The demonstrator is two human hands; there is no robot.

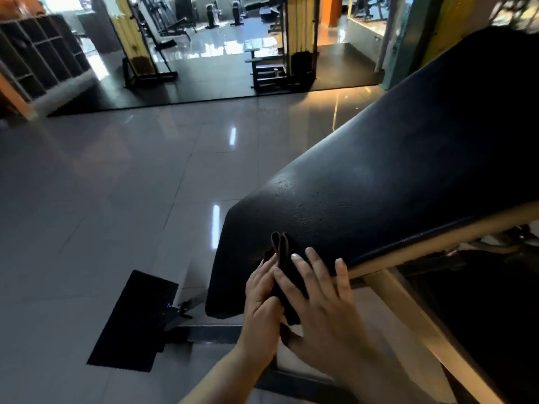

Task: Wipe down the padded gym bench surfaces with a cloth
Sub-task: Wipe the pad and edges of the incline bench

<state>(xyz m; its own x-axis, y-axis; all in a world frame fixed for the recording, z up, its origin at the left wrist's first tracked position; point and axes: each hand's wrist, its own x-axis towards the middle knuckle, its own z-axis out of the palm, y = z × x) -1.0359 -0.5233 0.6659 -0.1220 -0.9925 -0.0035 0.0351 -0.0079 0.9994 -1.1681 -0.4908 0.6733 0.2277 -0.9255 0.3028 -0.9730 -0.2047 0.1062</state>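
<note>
The left hand (pixel 261 304) and the right hand (pixel 323 307) are close together at the near end of the bench pad (pixel 393 170). A dark cloth (pixel 280 249) is squeezed between them. The left hand is turned on its side, with straight fingers flat against the left side of the cloth. The right hand is open too. Its fingers are spread out and lie on the cloth and on the near edge of the pad. The cloth is folded, and its top sticks up past the fingertips, touching the pad. The thumbs are partly hidden by the cloth, so they may be pinching it a little.

The pad is black and shiny. It slopes up from the hands toward the far right. Under it is a tan frame (pixel 423 328), which runs down to the near right.

To the left of the bench, a small black mat (pixel 134 319) lies on the floor (pixel 116 185). The floor is made of grey tiles that shine with light. Far off on the left is a shelf (pixel 38 59) with many square holes. Far off in the middle stands a yellow machine (pixel 302 30) on a big dark mat (pixel 204 88).
</note>
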